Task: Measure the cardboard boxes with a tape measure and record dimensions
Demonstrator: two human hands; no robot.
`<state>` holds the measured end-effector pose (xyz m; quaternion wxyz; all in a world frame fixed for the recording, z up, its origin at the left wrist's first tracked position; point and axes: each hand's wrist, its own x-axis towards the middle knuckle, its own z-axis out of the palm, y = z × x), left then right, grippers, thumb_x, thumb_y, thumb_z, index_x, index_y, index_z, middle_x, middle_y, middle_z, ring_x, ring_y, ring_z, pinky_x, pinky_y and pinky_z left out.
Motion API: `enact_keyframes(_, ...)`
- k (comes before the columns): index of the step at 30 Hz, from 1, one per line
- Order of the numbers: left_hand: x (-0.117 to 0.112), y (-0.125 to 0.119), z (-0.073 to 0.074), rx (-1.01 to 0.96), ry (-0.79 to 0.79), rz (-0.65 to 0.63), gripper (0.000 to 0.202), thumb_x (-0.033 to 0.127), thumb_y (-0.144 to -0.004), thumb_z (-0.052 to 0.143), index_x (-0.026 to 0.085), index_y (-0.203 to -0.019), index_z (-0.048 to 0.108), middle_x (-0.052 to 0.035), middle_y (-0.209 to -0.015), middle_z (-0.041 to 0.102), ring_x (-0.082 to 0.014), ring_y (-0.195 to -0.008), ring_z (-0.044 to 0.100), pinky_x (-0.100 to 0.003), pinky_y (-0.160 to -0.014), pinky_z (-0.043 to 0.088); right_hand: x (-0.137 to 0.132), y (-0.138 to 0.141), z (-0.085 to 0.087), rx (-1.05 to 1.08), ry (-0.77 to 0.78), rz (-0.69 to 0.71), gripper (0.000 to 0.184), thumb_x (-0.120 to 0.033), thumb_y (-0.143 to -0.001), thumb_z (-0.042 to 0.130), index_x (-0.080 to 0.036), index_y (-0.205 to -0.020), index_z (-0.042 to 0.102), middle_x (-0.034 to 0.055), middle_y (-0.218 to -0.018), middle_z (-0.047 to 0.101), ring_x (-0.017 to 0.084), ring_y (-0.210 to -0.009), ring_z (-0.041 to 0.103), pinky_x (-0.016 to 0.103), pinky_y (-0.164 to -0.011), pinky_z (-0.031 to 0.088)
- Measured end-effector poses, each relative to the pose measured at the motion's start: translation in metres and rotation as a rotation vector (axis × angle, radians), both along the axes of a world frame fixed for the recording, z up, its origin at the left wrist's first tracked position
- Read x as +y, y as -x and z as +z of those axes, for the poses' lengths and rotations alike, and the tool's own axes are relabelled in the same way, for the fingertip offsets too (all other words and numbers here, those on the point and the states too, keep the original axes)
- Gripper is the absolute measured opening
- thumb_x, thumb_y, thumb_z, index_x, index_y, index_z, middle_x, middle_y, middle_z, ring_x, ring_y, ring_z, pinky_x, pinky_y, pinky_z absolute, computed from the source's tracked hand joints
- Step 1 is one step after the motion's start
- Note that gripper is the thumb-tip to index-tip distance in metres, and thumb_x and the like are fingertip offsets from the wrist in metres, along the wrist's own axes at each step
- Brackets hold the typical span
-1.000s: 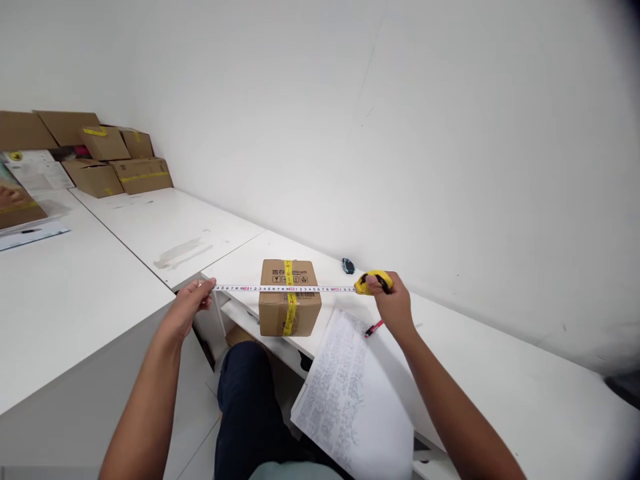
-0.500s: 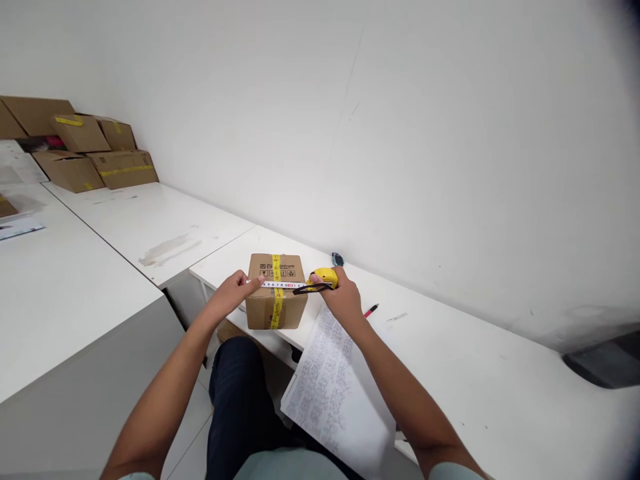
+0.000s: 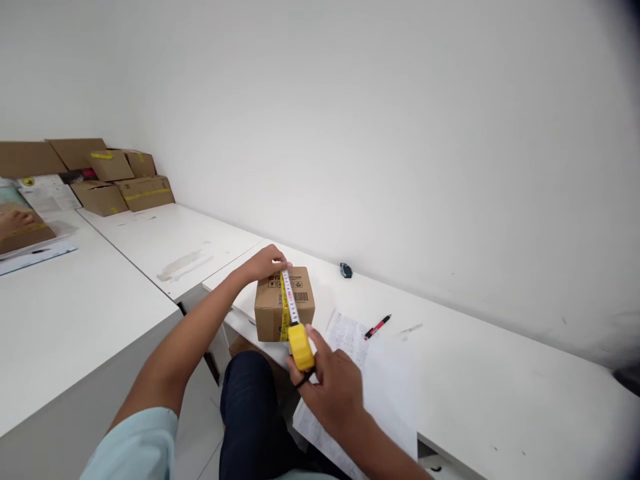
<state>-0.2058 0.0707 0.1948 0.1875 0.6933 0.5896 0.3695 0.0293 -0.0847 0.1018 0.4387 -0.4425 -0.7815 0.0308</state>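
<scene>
"Two hands on one tape measure (image 3: 300, 347); why at opposite ends?"
"Probably to hold the blade (image 3: 290, 300) straight over the box (image 3: 270, 323), which sits by the near edge of the desk (image 3: 475, 360), within easy reach."
"And the left hand (image 3: 270, 262)?"
"Narrow, fingertips seemingly pinching the blade's end at the box's far edge."
"The right hand (image 3: 333, 383)?"
"Curled round the yellow case, nearer the body. Paper (image 3: 390, 383) and pen (image 3: 378, 327) lie to its right, perhaps for convenience."

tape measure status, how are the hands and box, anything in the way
Left hand at far end of blade, right hand gripping yellow tape measure. Blade running over box top. Nothing seen blocking the blade.
</scene>
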Motion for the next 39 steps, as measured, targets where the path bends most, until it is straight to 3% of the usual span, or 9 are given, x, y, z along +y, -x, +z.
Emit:
enact_keyframes(5, 0.025, -0.005, -0.024, 0.174, -0.015, -0.003, 0.029, 0.05, -0.073, 0.068, 0.024, -0.086, 0.074, -0.0069, -0.11, 0.061, -0.0262, -0.105, 0.055, -0.036, -0.087, 0.044, 0.026, 0.03, 0.004, -0.094, -0.06, -0.114, 0.054, -0.041, -0.088, 0.052, -0.018, -0.137, 0.055, 0.0051, -0.057, 0.069, 0.023, -0.045, 0.06, 0.032, -0.053, 0.045)
enact_keyframes(10, 0.025, -0.001, -0.033, 0.085, 0.133, 0.042, 0.036, 0.056, -0.077, 0.061, 0.02, -0.076, 0.068, -0.0056, -0.082, 0.069, -0.0228, -0.074, 0.061, -0.033, -0.065, 0.045, 0.052, 0.036, 0.012, -0.132, -0.019, -0.108, 0.054, -0.044, -0.086, 0.052, -0.018, -0.133, 0.059, 0.0068, -0.06, 0.07, 0.023, -0.048, 0.062, 0.03, -0.053, 0.045)
enact_keyframes(14, 0.02, -0.005, -0.022, 0.081, 0.088, 0.075, 0.03, 0.049, -0.078, 0.062, 0.02, -0.076, 0.065, -0.0062, -0.086, 0.069, -0.0238, -0.082, 0.061, -0.034, -0.071, 0.046, 0.051, 0.035, 0.01, -0.13, 0.053, -0.13, 0.054, -0.048, -0.088, 0.05, -0.016, -0.131, 0.059, 0.0068, -0.059, 0.07, 0.026, -0.049, 0.063, 0.031, -0.051, 0.044)
enact_keyframes(19, -0.042, -0.043, 0.003, 0.003, -0.19, 0.179, 0.024, 0.045, -0.081, 0.063, 0.022, -0.083, 0.06, -0.0055, -0.097, 0.066, -0.0244, -0.095, 0.058, -0.037, -0.085, 0.044, 0.044, 0.007, 0.0, 0.083, 0.102, -0.031, 0.045, -0.044, -0.092, 0.047, -0.016, -0.125, 0.061, 0.0091, -0.079, 0.075, 0.026, -0.062, 0.069, 0.033, -0.057, 0.051)
enact_keyframes(22, -0.101, -0.08, 0.007, -0.043, -0.132, -0.044, 0.027, 0.052, -0.081, 0.063, 0.025, -0.083, 0.063, -0.0059, -0.091, 0.067, -0.026, -0.09, 0.06, -0.039, -0.084, 0.046, 0.038, -0.019, -0.013, 0.267, 0.102, 0.009, 0.04, -0.043, -0.087, 0.054, -0.018, -0.117, 0.064, 0.0114, -0.096, 0.076, 0.028, -0.079, 0.073, 0.036, -0.068, 0.057)
enact_keyframes(25, -0.128, -0.099, 0.003, -0.027, -0.145, -0.253, 0.041, 0.058, -0.087, 0.052, 0.028, -0.111, 0.066, -0.0093, -0.112, 0.067, -0.0307, -0.109, 0.057, -0.044, -0.1, 0.04, 0.029, -0.039, -0.026, 0.364, 0.133, 0.014, 0.039, -0.045, -0.083, 0.058, -0.019, -0.111, 0.066, 0.0121, -0.097, 0.076, 0.03, -0.082, 0.073, 0.039, -0.071, 0.059)
enact_keyframes(30, -0.085, -0.04, -0.025, 0.069, -0.134, 0.047, 0.07, 0.066, -0.084, 0.05, 0.023, -0.139, 0.05, -0.0121, -0.146, 0.047, -0.0362, -0.144, 0.023, -0.054, -0.118, 0.013, 0.017, -0.052, -0.048, 0.48, 0.372, -0.101, 0.041, -0.049, -0.085, 0.056, -0.02, -0.112, 0.06, 0.0103, -0.092, 0.076, 0.029, -0.078, 0.073, 0.038, -0.064, 0.058)
enact_keyframes(34, -0.069, 0.033, -0.065, -0.087, -0.076, 0.043, 0.07, 0.068, -0.089, 0.036, 0.022, -0.142, 0.045, -0.0095, -0.155, 0.036, -0.0276, -0.148, 0.018, -0.046, -0.121, 0.011, 0.031, -0.073, -0.079, 0.462, 0.545, 0.028, 0.031, -0.048, -0.086, 0.057, -0.022, -0.104, 0.058, 0.003, -0.079, 0.074, 0.025, -0.067, 0.07, 0.036, -0.06, 0.056)
enact_keyframes(39, -0.074, 0.035, -0.119, -0.324, 0.049, 0.082, 0.072, 0.069, -0.09, 0.03, 0.018, -0.139, 0.046, -0.0125, -0.154, 0.038, -0.0239, -0.143, 0.032, -0.04, -0.119, 0.021, 0.087, -0.116, -0.102, 0.517, 0.531, -0.017, 0.033, -0.053, -0.081, 0.059, -0.022, -0.09, 0.057, -0.0008, -0.058, 0.064, 0.024, -0.055, 0.064, 0.035, -0.051, 0.051)
